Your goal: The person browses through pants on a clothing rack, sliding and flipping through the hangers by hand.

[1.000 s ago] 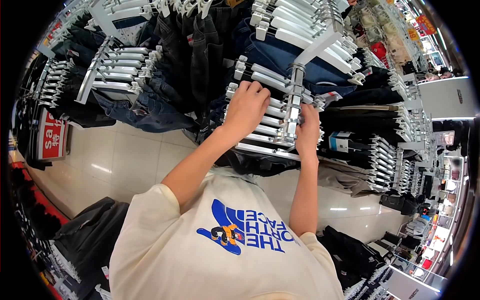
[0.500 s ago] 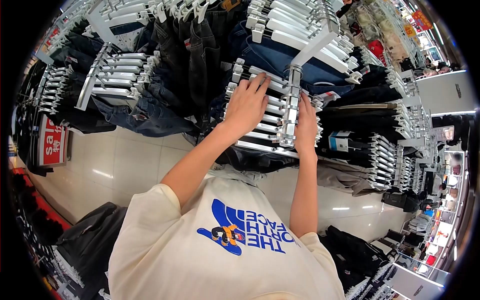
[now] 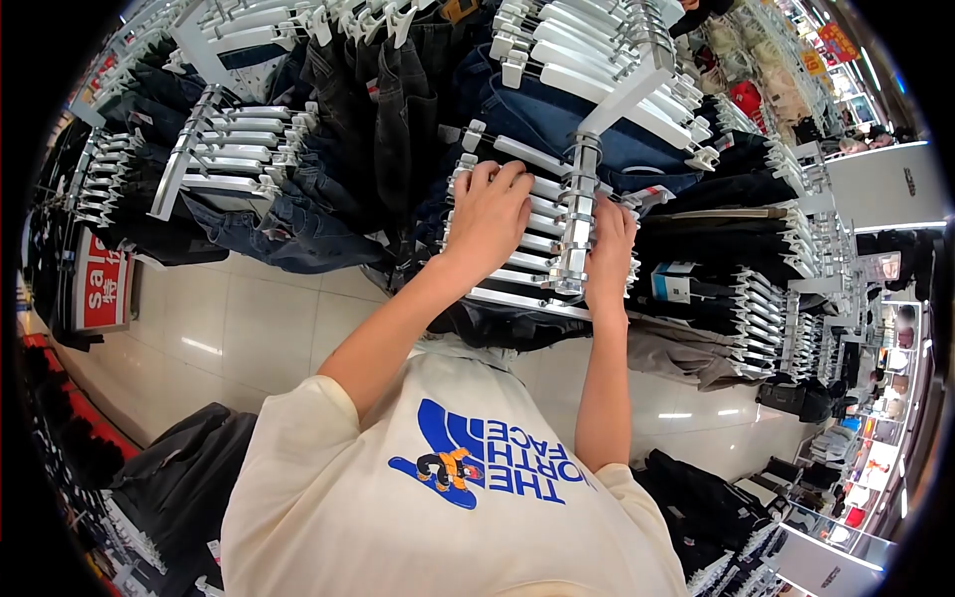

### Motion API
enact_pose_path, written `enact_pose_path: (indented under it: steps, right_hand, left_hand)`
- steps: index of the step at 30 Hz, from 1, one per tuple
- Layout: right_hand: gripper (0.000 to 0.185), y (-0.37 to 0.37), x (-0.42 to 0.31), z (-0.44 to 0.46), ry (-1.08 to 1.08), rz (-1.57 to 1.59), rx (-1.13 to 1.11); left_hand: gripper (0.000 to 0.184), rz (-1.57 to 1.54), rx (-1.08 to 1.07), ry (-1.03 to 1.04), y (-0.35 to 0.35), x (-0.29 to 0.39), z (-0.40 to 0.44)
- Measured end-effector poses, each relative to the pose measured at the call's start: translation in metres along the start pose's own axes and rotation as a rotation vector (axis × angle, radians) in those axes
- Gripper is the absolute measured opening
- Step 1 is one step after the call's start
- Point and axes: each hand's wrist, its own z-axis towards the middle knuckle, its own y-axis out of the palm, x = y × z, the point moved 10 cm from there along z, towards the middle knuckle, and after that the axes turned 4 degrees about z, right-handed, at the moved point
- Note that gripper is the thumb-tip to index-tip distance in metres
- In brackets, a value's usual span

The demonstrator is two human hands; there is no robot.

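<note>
Cream T-shirt (image 3: 398,537) filled the foreground; white hangers (image 3: 527,262) hung in a row on a metal rail (image 3: 576,234) — left hand (image 3: 488,221) curled over them left of it, right hand (image 3: 609,254) right; whether either gripped, couldn't tell.

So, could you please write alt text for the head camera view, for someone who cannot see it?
A person's left hand and right hand touch white hangers on either side of a metal rail; dark trousers hang nearby, and a red sign is at far left.
</note>
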Motion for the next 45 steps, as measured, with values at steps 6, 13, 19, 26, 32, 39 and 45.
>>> enact_pose_path:
  steps: [6,13,19,26,32,39,45]
  right_hand:
    - [0.059,-0.001,-0.002,0.004,0.051,0.118,-0.025]
    - [0.080,0.018,0.012,0.026,0.052,-0.185,-0.146]
    - [0.082,-0.002,-0.014,0.065,0.040,-0.275,-0.157]
    - [0.075,-0.035,-0.055,0.098,0.047,-0.171,-0.133]
    - [0.072,-0.055,-0.088,0.133,0.020,-0.195,-0.117]
    - [0.054,-0.070,-0.121,0.172,0.027,-0.216,-0.069]
    - [0.046,-0.082,-0.136,0.187,0.040,-0.191,0.033]
  left_hand:
    - [0.034,-0.110,-0.060,0.026,0.010,-0.005,0.012]
    - [0.045,0.022,-0.010,-0.012,0.004,-0.015,0.034]
    - [0.049,0.053,-0.041,0.026,-0.033,-0.009,0.068]
    - [0.042,0.013,-0.008,0.036,-0.078,-0.005,0.095]
    - [0.044,-0.036,-0.022,0.014,-0.119,-0.009,0.130]
    - [0.032,-0.251,-0.011,-0.041,-0.179,-0.027,0.192]
    - [0.024,-0.377,0.245,0.058,-0.250,-0.022,0.266]
